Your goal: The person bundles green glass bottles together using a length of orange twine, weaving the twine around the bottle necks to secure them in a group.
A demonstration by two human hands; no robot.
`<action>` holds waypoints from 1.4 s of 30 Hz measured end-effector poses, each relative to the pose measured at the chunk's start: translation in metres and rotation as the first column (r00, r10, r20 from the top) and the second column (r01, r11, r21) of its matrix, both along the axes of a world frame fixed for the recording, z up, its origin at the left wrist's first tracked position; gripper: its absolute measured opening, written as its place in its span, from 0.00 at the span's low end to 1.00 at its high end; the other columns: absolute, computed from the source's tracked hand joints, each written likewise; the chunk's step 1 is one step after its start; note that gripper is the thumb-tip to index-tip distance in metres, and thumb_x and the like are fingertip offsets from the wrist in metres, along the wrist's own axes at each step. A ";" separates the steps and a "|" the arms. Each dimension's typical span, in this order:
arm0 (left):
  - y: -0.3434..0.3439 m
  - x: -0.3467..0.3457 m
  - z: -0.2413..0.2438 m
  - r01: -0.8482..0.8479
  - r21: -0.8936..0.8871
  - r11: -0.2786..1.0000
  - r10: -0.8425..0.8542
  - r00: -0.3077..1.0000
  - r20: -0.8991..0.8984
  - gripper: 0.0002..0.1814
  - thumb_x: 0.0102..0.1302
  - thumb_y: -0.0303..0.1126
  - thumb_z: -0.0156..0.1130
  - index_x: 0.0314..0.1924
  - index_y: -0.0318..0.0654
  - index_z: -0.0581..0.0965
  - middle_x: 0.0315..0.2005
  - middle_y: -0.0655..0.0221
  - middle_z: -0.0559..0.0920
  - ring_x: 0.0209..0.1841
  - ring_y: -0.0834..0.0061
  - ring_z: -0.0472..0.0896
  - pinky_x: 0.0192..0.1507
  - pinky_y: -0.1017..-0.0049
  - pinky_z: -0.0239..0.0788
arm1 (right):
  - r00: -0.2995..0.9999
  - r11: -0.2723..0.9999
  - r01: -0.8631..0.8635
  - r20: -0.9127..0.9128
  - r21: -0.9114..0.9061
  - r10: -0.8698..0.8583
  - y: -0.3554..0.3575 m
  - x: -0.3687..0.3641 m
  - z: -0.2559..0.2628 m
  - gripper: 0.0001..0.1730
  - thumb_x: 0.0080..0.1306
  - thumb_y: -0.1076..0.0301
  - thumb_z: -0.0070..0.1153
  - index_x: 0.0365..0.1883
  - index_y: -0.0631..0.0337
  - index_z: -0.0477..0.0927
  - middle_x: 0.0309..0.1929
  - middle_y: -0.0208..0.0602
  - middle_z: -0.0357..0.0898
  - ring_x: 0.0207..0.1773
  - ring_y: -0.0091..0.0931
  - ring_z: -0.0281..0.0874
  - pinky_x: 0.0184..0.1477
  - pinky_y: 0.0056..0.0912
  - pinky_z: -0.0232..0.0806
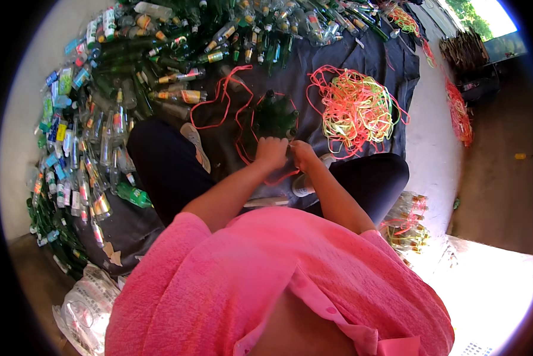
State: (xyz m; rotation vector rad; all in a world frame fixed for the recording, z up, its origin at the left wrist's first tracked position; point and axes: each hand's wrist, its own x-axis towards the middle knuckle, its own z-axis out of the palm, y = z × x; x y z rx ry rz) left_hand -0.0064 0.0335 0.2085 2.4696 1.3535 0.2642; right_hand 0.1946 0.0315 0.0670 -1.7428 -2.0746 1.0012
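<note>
Between my feet a bundle of green glass bottles (273,116) stands on a dark sheet, with pink plastic strap (252,116) looped around it. At the bundle's near edge my left hand (271,152) is closed on the strap. My right hand (303,155) grips the strap close beside it, its fingers curled. A length of the strap hangs in a curve below both hands, and more of it lies in loose loops to the left. The exact crossing of the strap between the hands is too small to make out.
A tangled heap of pink and yellow-green strap (357,111) lies to the right. Many loose glass and plastic bottles (110,129) spread across the left and far side of the dark sheet (311,55). Strapped clear bottles (408,222) stand at the right, and a white plastic sack (88,302) lies lower left.
</note>
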 end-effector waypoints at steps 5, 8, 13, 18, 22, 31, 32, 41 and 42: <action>0.014 0.001 -0.004 0.020 -0.164 0.986 -0.024 0.999 -0.024 0.13 0.57 0.40 0.64 0.40 0.43 0.81 0.35 0.60 0.86 0.42 0.58 0.85 0.45 0.59 0.72 | 0.966 0.991 0.024 -0.259 0.130 0.010 -0.005 -0.005 0.020 0.10 0.60 0.75 0.54 0.40 0.57 0.82 0.29 0.33 0.74 0.29 0.29 0.71 0.28 0.34 0.62; 0.021 -0.014 -0.003 0.029 -0.203 0.979 -0.034 0.999 -0.022 0.11 0.56 0.39 0.63 0.37 0.45 0.83 0.35 0.60 0.86 0.43 0.58 0.85 0.46 0.58 0.73 | 0.860 0.988 0.108 -0.510 0.110 -0.038 -0.012 -0.038 0.047 0.11 0.63 0.76 0.52 0.40 0.58 0.84 0.29 0.31 0.76 0.30 0.25 0.75 0.29 0.30 0.68; 0.026 -0.040 0.008 0.143 -0.206 0.968 -0.164 0.982 -0.090 0.10 0.54 0.39 0.63 0.35 0.47 0.83 0.34 0.62 0.86 0.43 0.59 0.84 0.45 0.58 0.71 | 0.885 0.954 0.299 -0.381 0.024 -0.268 -0.024 -0.071 -0.019 0.21 0.47 0.77 0.62 0.43 0.57 0.86 0.46 0.43 0.83 0.49 0.36 0.82 0.51 0.37 0.74; 0.016 -0.061 0.002 0.131 -0.175 0.976 -0.151 0.983 -0.103 0.07 0.51 0.35 0.65 0.32 0.46 0.81 0.31 0.63 0.86 0.40 0.60 0.85 0.41 0.59 0.71 | 0.973 0.946 -0.135 0.221 0.295 0.070 -0.040 -0.098 0.050 0.14 0.47 0.75 0.63 0.36 0.56 0.85 0.40 0.42 0.83 0.48 0.38 0.82 0.49 0.42 0.74; 0.023 -0.035 0.001 0.108 -0.208 0.972 -0.135 0.983 -0.122 0.11 0.50 0.35 0.65 0.36 0.45 0.83 0.33 0.62 0.86 0.42 0.58 0.84 0.45 0.59 0.72 | 0.994 0.971 0.089 -0.076 0.221 -0.074 -0.037 -0.077 0.005 0.08 0.53 0.70 0.59 0.33 0.55 0.85 0.37 0.41 0.83 0.46 0.40 0.83 0.47 0.45 0.75; 0.031 -0.017 -0.011 0.009 -0.501 0.865 -0.041 0.998 -0.053 0.17 0.54 0.37 0.67 0.43 0.42 0.85 0.42 0.55 0.86 0.46 0.54 0.84 0.47 0.61 0.75 | 0.963 0.993 0.111 0.250 -0.028 -0.100 -0.032 -0.081 0.071 0.18 0.46 0.68 0.69 0.38 0.52 0.86 0.41 0.41 0.84 0.50 0.38 0.82 0.52 0.41 0.74; 0.030 -0.018 -0.017 0.007 -0.512 0.859 -0.017 1.000 -0.015 0.16 0.53 0.35 0.66 0.43 0.42 0.85 0.41 0.55 0.86 0.46 0.54 0.84 0.46 0.61 0.75 | 0.942 0.931 0.330 0.118 -0.154 -0.315 -0.030 -0.084 0.071 0.16 0.48 0.63 0.68 0.37 0.53 0.86 0.40 0.42 0.85 0.48 0.39 0.83 0.51 0.42 0.74; 0.025 -0.013 -0.050 -0.200 -0.536 0.820 0.313 0.941 0.128 0.10 0.52 0.29 0.65 0.37 0.40 0.83 0.37 0.55 0.86 0.42 0.55 0.84 0.43 0.61 0.74 | 0.803 0.781 0.584 0.015 -0.224 -0.596 -0.029 -0.090 0.066 0.20 0.59 0.50 0.61 0.34 0.59 0.86 0.38 0.48 0.85 0.45 0.43 0.83 0.47 0.46 0.73; 0.026 -0.012 -0.047 -0.185 -0.536 0.823 0.290 0.950 0.117 0.10 0.53 0.30 0.65 0.37 0.40 0.84 0.38 0.53 0.85 0.43 0.54 0.84 0.44 0.60 0.74 | 0.799 0.778 0.591 0.023 -0.213 -0.601 -0.028 -0.090 0.063 0.20 0.60 0.49 0.61 0.34 0.59 0.86 0.38 0.49 0.85 0.45 0.44 0.83 0.47 0.46 0.73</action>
